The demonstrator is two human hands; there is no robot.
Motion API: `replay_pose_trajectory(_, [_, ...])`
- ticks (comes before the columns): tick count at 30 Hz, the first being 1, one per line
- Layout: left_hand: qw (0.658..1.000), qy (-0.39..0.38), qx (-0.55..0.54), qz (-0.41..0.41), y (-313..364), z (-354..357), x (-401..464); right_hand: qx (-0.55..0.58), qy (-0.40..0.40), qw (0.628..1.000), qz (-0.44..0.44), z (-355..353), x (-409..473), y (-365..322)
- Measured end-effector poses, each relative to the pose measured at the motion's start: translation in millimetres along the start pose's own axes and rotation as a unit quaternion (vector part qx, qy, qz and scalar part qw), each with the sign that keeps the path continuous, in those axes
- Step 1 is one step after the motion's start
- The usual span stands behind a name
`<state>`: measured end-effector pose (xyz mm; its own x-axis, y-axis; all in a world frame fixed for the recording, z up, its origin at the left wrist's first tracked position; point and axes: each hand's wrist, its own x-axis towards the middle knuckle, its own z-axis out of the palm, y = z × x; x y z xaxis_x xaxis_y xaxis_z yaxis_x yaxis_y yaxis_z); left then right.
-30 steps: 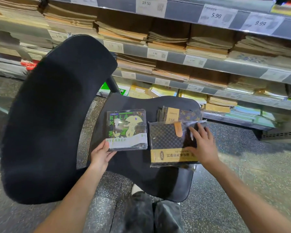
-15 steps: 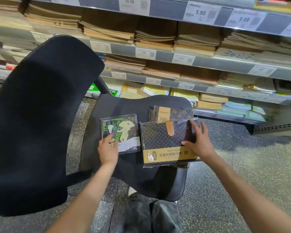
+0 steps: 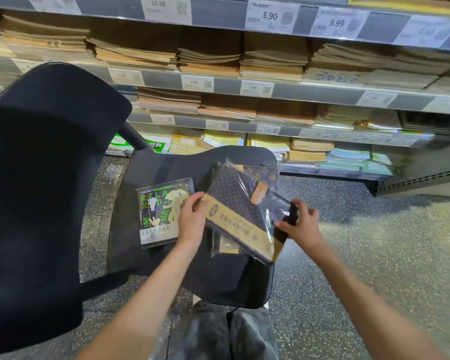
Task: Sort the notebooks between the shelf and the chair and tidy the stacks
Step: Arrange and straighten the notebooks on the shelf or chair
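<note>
While both hands grip it, the dark checked notebook in clear wrap sits tilted over the chair seat, right side. Left hand pinches its near-left corner; right hand curls round its right edge. Green-printed notebook lies flat at seat's left edge. Shelf of stacked notebooks stands behind.

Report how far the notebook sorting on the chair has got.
Done: the green-and-black wrapped notebook lies flat on the black chair seat. In hand: left hand and right hand hold the dark checked plastic-wrapped notebook tilted above another. Left: placing it, squaring stacks.
</note>
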<state>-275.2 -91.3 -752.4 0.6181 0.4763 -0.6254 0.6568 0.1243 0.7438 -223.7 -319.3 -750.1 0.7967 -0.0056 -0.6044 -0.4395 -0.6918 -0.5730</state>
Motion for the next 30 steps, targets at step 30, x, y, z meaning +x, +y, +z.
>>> replay_pose_trajectory(30, [0.955, -0.144, 0.247, 0.074, 20, 27, -13, -0.144, 0.018, 0.989, -0.025, 30, -45, 5])
